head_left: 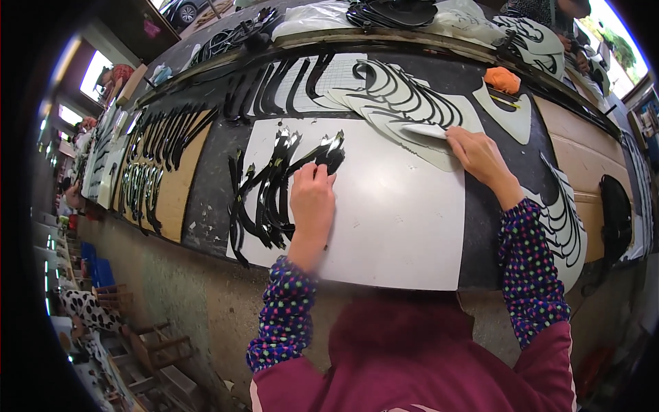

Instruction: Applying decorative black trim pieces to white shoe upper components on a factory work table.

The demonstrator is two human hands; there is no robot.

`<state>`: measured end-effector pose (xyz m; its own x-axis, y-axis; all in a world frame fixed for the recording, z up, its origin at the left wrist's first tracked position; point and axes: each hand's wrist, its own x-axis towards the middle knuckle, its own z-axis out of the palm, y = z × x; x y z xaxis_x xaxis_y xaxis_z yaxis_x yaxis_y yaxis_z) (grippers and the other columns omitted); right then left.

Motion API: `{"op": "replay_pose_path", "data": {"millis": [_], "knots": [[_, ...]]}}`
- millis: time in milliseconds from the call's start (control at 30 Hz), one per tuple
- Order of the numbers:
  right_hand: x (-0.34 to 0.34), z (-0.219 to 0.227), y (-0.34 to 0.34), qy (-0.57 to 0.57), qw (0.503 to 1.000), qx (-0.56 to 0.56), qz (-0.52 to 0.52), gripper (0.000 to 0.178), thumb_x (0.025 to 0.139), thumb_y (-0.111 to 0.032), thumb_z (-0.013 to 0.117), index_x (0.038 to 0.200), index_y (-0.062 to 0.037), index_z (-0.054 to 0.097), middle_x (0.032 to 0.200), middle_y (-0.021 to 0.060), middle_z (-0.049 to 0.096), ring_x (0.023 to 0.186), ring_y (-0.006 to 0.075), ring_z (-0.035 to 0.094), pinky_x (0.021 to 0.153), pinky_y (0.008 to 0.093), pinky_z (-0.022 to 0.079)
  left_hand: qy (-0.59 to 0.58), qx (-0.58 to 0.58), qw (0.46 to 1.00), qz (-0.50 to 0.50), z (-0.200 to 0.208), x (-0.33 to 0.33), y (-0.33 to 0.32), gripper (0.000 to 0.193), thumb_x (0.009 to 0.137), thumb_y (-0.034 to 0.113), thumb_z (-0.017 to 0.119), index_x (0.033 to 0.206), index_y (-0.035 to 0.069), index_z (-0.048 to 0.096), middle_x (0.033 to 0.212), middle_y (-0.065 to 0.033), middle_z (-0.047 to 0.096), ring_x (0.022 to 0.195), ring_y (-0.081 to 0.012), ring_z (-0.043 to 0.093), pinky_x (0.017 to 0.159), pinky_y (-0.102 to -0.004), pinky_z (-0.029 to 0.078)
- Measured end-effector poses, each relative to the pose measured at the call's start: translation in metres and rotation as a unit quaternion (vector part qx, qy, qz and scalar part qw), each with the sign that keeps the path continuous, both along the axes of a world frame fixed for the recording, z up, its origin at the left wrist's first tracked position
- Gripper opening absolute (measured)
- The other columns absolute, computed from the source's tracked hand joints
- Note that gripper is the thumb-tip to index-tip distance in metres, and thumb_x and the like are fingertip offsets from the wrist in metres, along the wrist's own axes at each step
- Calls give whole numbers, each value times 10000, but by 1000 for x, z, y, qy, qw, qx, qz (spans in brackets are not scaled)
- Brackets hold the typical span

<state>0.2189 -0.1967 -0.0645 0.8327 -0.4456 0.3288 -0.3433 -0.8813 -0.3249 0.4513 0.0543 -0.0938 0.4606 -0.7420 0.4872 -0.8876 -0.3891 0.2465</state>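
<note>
My left hand (pixel 314 199) is closed, its fingertips pinched at a heap of glossy black curved strips (pixel 264 196). The strips lie tangled on the left part of a large white board (pixel 395 226). Farther right, my right hand (pixel 477 158) grips the edge of a white, black-edged curved panel (pixel 425 130). That panel belongs to a fanned stack of similar white panels (pixel 391 89) overlapping the far edge of the board. The fingertips of my left hand partly cover the strip they touch.
Black strips line a brown cardboard sheet (pixel 180 175) on the left. More edged panels (pixel 563 220) lie at the right. An orange crumpled cloth (pixel 502 80) rests beyond my right hand, near a yellow pencil-like stick (pixel 504 101). A long rail (pixel 384 40) crosses the far side. Other people are in the background.
</note>
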Motion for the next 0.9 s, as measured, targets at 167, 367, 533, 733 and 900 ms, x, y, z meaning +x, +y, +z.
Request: {"op": "replay_pose_path", "data": {"millis": [167, 367, 533, 733, 900], "knots": [[-7, -16, -38, -214, 937, -92, -260, 141, 1009, -161, 421, 1066, -67, 509, 837, 257, 623, 758, 472, 616, 617, 546, 476, -105, 19, 994, -23, -7, 3, -10, 83, 816, 64, 625, 889, 38, 595, 960, -74, 586, 912, -241, 560, 759, -335, 495], [-30, 104, -38, -319, 828, -324, -328, 186, 1027, -204, 472, 1085, -77, 596, 863, 157, 706, 752, 311, 710, 579, 379, 545, -143, 20, 989, -38, -5, 11, -2, 211, 787, 3, 592, 995, 26, 564, 1077, -90, 577, 944, -235, 566, 762, -320, 485], [-80, 118, 14, -189, 954, -31, -229, 339, 1038, -268, 447, 1128, 17, 607, 1017, 168, 677, 965, 258, 653, 850, 324, 485, -135, -56, 986, -78, 24, -15, 9, 273, 800, 1, 579, 1071, 21, 557, 1148, -101, 564, 968, -244, 566, 793, -315, 482], [-98, 18, 53, 0, 990, -70, -120, 132, 915, -139, 616, 993, -38, 582, 923, 134, 645, 854, 340, 620, 743, 414, 494, -105, 26, 968, -226, 4, -74, 29, 211, 818, 1, 608, 1028, 2, 584, 1100, -119, 599, 987, -259, 597, 851, -353, 496], [-66, 15, 115, -25, 999, -19, -37, 275, 807, -128, 717, 1030, -43, 581, 944, 119, 606, 870, 299, 570, 753, 389, 459, -136, 45, 956, -257, 2, -63, 35, 208, 803, 52, 606, 1005, 2, 618, 1118, -111, 617, 1030, -215, 596, 871, -314, 475]]}}
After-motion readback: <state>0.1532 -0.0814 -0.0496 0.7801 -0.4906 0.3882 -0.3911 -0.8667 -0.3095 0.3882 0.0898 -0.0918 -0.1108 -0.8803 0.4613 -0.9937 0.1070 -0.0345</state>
